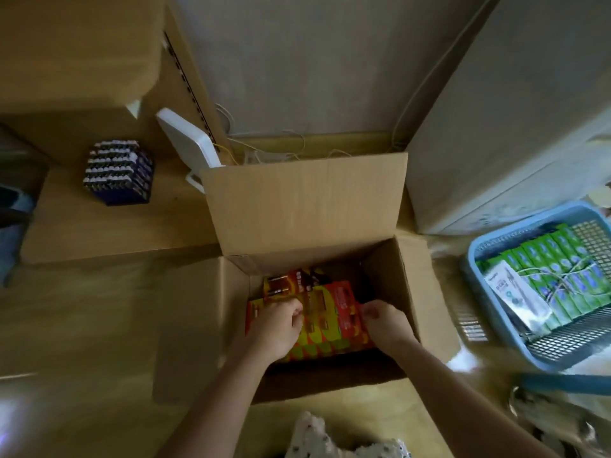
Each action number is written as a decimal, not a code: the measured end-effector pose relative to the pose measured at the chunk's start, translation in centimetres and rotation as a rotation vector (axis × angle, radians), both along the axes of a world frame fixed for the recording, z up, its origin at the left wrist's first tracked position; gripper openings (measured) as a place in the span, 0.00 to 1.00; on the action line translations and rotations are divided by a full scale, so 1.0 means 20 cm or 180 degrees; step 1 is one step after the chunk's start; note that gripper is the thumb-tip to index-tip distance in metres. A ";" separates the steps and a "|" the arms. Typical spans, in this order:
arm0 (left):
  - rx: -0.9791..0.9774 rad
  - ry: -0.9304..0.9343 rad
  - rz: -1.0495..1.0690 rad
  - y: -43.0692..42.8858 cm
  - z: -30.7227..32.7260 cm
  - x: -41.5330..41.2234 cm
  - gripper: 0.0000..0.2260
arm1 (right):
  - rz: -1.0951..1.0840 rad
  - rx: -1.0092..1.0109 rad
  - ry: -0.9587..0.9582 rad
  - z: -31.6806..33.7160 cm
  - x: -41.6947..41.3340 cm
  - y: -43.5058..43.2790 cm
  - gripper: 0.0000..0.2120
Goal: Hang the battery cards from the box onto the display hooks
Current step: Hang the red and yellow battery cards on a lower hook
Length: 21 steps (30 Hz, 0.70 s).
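An open cardboard box (297, 206) stands on the floor below me, its far flap raised. Inside lie red, orange and yellow battery cards (325, 312), stacked and overlapping. Both my hands are down in the box. My left hand (279, 325) rests on the left part of the stack with fingers curled on a card. My right hand (385, 320) pinches the right edge of the top red card. No display hooks show clearly in this view; a slotted rail (188, 87) runs up the wooden panel at upper left.
A blue plastic basket (476, 259) with green packs sits at the right beside a grey cabinet (496, 127). A dark block of packed batteries (117, 171) stands on the wooden floor at left. A white device (188, 140) and thin cables lie behind the box.
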<state>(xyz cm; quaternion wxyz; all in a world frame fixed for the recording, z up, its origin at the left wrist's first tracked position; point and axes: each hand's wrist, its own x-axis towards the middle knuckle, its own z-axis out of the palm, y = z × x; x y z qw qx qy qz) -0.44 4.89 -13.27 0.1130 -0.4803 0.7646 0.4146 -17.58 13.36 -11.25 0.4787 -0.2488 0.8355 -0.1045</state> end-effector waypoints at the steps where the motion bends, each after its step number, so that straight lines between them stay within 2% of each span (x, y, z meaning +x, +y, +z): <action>1: -0.0040 -0.0018 -0.0105 -0.01 -0.08 -0.01 0.14 | 0.0055 0.0085 0.0027 -0.09 -0.01 -0.01 0.15; 7: -0.0029 -0.0376 -0.0591 -0.09 -0.50 -0.09 0.20 | 0.0981 0.0821 0.0205 -0.46 -0.04 -0.07 0.16; 11: -0.0158 -0.0517 -0.0795 -0.13 -0.62 -0.11 0.25 | 0.1345 0.0943 0.0378 -0.57 -0.06 -0.12 0.31; 13: -0.0099 -0.0725 -0.0950 -0.15 -0.65 -0.12 0.29 | 0.1326 0.0864 0.0289 -0.60 -0.07 -0.14 0.35; 15: -0.0111 -0.0830 -0.1098 -0.18 -0.65 -0.14 0.31 | 0.1293 0.0749 0.0051 -0.62 -0.08 -0.16 0.32; 18: -0.0067 -0.0310 -0.1041 -0.21 -0.65 -0.17 0.31 | 0.0978 0.0525 -0.0374 -0.63 -0.11 -0.17 0.27; 21: 0.0570 -0.0071 -0.0955 -0.23 -0.63 -0.23 0.35 | 0.0706 0.0373 -0.0562 -0.62 -0.13 -0.17 0.26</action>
